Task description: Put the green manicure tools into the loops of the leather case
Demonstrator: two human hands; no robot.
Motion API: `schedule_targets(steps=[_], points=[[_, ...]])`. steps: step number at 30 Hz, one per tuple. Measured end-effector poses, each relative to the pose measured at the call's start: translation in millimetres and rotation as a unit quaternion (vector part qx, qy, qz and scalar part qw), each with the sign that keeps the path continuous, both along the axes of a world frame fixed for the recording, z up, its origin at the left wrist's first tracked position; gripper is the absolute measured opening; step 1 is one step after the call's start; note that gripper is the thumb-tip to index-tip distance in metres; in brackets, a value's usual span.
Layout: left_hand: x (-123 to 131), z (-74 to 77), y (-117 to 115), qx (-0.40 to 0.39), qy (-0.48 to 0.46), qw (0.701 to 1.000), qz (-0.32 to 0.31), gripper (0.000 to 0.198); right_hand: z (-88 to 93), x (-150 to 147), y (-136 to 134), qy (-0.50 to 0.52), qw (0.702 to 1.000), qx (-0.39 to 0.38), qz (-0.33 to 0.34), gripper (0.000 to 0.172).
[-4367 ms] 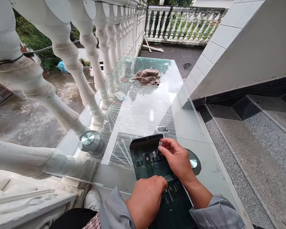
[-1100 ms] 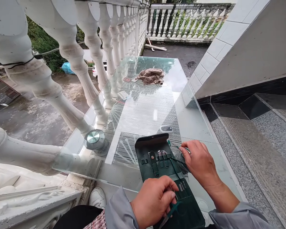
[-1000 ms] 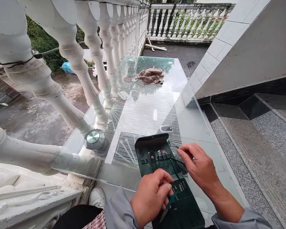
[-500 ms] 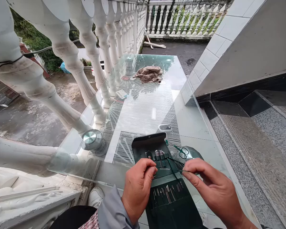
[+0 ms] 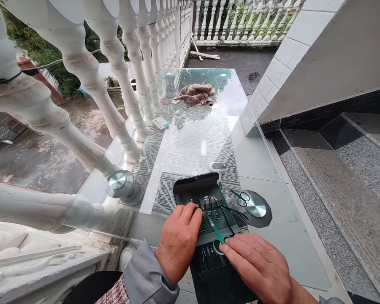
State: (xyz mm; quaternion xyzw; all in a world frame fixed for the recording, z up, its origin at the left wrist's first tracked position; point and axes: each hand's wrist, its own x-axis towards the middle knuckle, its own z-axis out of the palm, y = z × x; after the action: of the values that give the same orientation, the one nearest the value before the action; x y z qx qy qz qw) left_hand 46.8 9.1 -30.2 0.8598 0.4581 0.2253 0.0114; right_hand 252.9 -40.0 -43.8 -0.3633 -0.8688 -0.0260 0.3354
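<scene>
A dark green manicure case [image 5: 223,278] lies unfolded on the near end of the glass table. My right hand [image 5: 259,264] pinches a small pair of green-handled scissors [image 5: 218,238] by the finger loops, blades pointing up and left over the case. My left hand [image 5: 180,236] is closed at the case's left edge, fingertips pressed beside the upper pocket; its thumb side covers part of the case. Nail clippers [image 5: 210,207] sit under a strap in the upper part. Slim metal tools [image 5: 205,255] stand in the lower slots, partly hidden by my right hand. A second green-handled pair of scissors [image 5: 242,198] sticks out at the right.
The glass tabletop [image 5: 272,249] rests on round metal-capped legs [image 5: 117,180]. A white device [image 5: 218,166] lies beyond the case, a brown cloth [image 5: 196,95] farther back, and a small card [image 5: 160,123] at left. White balusters [image 5: 79,63] line the left; stone steps [image 5: 323,177] rise at right.
My right hand has moved down and left and turned, so the scissors now show flat over the case. My left hand has shifted slightly left and up, onto the case's edge.
</scene>
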Motion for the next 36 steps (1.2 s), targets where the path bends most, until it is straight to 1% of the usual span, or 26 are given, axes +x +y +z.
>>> schedule_targets(steps=[2,4,9,12,15,19,22,28,32,36], points=[[0,0.0,0,0.031,0.038,0.999,-0.008,0.032,-0.3,-4,0,-0.005,1.000,0.008,0.005,0.034],[1,1.1,1,0.049,0.056,0.997,-0.019,0.034,-1.2,-6,1,-0.014,1.000,0.013,0.002,0.034],[1,3.4,0,0.025,0.057,0.998,-0.018,0.033,-4.6,-6,3,-0.020,1.000,0.017,0.003,0.034],[2,2.4,-1,0.018,0.061,0.998,-0.017,0.031,-3.4,-8,5,-0.024,0.999,0.023,-0.003,0.035],[1,0.1,-1,0.027,0.066,0.997,-0.017,0.033,1.1,-12,10,-0.033,0.998,0.050,-0.006,0.032],[0,-3.0,-1,0.048,0.066,0.997,-0.012,0.033,7.1,-16,18,-0.030,0.996,0.084,0.020,0.024],[0,-3.5,-1,0.050,0.072,0.996,-0.010,0.031,6.7,-16,20,-0.037,0.997,0.063,0.033,0.016],[1,-2.4,-2,0.051,0.072,0.996,-0.007,0.032,1.1,-14,20,-0.031,0.999,0.018,0.040,0.021],[2,-1.9,-2,0.059,0.067,0.996,-0.007,0.032,2.0,-17,23,-0.009,1.000,-0.007,0.014,0.019],[2,-1.5,-2,0.061,0.068,0.996,-0.002,0.032,1.0,-23,27,0.009,0.999,-0.035,-0.040,0.020]])
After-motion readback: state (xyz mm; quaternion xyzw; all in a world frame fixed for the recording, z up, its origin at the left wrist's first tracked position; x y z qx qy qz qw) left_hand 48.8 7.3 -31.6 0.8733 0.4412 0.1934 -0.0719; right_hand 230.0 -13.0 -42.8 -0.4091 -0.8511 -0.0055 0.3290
